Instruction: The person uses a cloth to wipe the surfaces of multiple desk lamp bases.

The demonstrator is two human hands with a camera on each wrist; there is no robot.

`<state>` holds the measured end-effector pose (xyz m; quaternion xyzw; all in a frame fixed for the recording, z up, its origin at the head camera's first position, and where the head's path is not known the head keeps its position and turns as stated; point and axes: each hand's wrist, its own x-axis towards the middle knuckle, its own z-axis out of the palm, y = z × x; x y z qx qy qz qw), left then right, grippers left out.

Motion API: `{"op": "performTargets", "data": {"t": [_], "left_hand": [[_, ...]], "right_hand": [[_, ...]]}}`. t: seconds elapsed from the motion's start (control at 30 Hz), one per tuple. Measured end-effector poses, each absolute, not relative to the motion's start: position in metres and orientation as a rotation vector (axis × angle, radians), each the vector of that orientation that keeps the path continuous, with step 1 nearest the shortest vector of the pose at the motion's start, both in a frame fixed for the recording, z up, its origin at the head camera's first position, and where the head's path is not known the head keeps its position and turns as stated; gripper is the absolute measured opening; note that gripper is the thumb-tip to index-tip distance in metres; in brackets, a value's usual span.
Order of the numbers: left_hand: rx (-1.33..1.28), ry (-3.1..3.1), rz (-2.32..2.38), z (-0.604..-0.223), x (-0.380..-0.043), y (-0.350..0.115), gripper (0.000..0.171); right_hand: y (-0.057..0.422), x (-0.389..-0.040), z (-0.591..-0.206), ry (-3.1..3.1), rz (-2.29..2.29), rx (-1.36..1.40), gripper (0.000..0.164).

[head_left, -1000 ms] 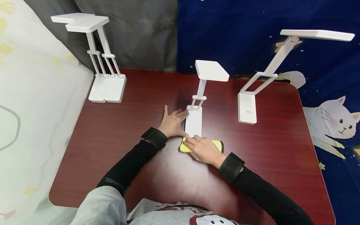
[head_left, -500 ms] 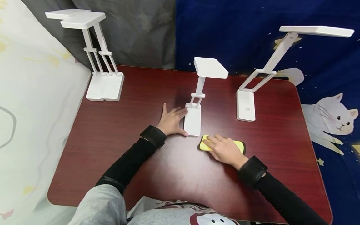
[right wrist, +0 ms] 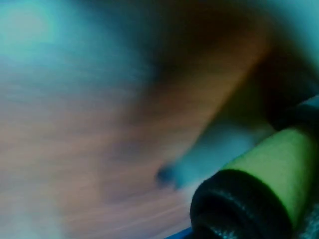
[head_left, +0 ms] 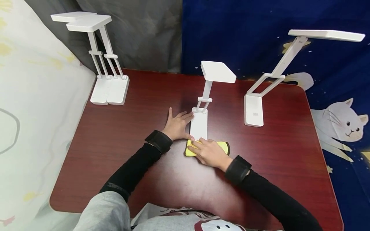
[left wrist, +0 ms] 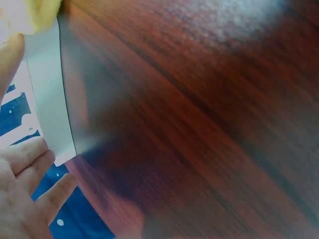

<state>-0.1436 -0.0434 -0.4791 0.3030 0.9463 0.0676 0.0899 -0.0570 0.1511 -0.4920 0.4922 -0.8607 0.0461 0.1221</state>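
A white desk lamp (head_left: pixel 198 123) stands upright at the middle of the table, its head tilted over its base. My left hand (head_left: pixel 176 126) lies along the base's left side, fingers spread and mostly straight, fingertips at the rear and thumb at the front corner. The left wrist view shows those fingers (left wrist: pixel 32 154) against the white base (left wrist: pixel 50 89). Just in front of the base, my right hand (head_left: pixel 212 154) holds a folded yellow cloth (head_left: pixel 223 146) with dark edging down on the table. That cloth (right wrist: pixel 279 159) fills the lower right of the blurred right wrist view.
Two more white lamps (head_left: pixel 110 89) stand side by side at the back left. Another white lamp (head_left: pixel 253 110) stands to the right. A dark red wooden table (head_left: pixel 138 154) carries everything, with a grey and dark blue curtain (head_left: pixel 245 19) behind it.
My right hand slid right with the cloth, away from the lamp's front, then came back left to the base's front edge. My left hand stayed against the lamp base.
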Motion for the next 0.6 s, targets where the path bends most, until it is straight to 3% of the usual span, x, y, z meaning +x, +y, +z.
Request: {"op": "performTargets", "data": {"t": [0.33,0.6], "left_hand": [[0.894,2.789,0.218,-0.48,-0.146,-0.044,0.108],[0.867,2.771,0.251,-0.478,-0.145,-0.041,0.107]], "right_hand": [[0.216,-0.052,-0.491,-2.558,0.245,1.226,0.043],[0.201,-0.123,-0.457,-2.528,0.326,1.07,0.04]]}}
